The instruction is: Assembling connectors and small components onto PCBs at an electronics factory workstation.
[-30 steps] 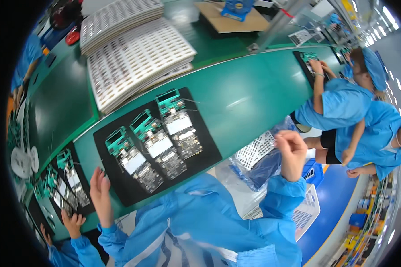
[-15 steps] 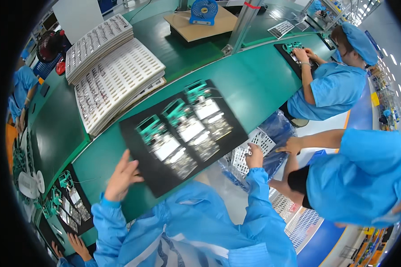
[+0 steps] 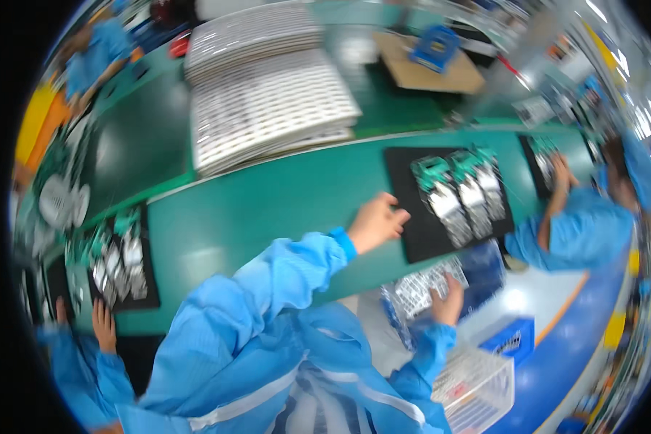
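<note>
My left hand [image 3: 376, 223] is stretched across the bench, its fingers apart and slightly bent, close to the left edge of a black mat [image 3: 411, 235]. Three device assemblies [image 3: 471, 195] lie side by side on that mat, each with a green board at the far end and silvery parts below. Below the bench's front edge my right hand [image 3: 447, 302] is closed on the right edge of a white sheet [image 3: 421, 289] with rows of small dark marks. Clear bluish plastic wrapping [image 3: 490, 271] surrounds the sheet. The picture is blurred.
White trays [image 3: 267, 108] are stacked beyond the belt. Another loaded mat [image 3: 148, 286] lies at left, beside a co-worker's hand [image 3: 103, 325]. A co-worker [image 3: 589, 217] works at a third mat on the right. A white basket [image 3: 495, 390] and blue box [image 3: 513, 340] stand below.
The view has turned. The mat with its assemblies has moved right along the bench, my left hand following at its left edge. The person close on my right is out of view.
</note>
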A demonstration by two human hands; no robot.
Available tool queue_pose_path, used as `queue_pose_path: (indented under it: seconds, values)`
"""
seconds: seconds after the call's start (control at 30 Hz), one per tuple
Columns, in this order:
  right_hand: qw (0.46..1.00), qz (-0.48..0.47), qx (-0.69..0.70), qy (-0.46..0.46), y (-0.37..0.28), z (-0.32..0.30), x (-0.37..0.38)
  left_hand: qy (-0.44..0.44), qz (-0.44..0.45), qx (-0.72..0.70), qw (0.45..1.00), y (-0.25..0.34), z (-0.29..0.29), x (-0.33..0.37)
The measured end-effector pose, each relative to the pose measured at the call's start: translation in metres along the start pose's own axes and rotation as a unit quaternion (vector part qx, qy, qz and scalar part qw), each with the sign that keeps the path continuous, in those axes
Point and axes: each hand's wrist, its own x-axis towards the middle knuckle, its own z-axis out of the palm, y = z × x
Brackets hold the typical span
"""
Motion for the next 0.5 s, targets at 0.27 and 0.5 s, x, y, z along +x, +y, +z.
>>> queue_pose_path:
  seconds: [0.27, 0.5]
  values:
    - [0.898, 0.047, 0.42, -0.127, 0.076, -0.115, -0.057, 0.028, 0.238, 0.13, 0.962, 0.017, -0.083, -0.207]
    - [0.9, 0.315, 0.294, -0.071, 0.168, -0.027, -0.068, 0.49, 0.151, 0.269, 0.815, 0.011, -0.254, -0.38]
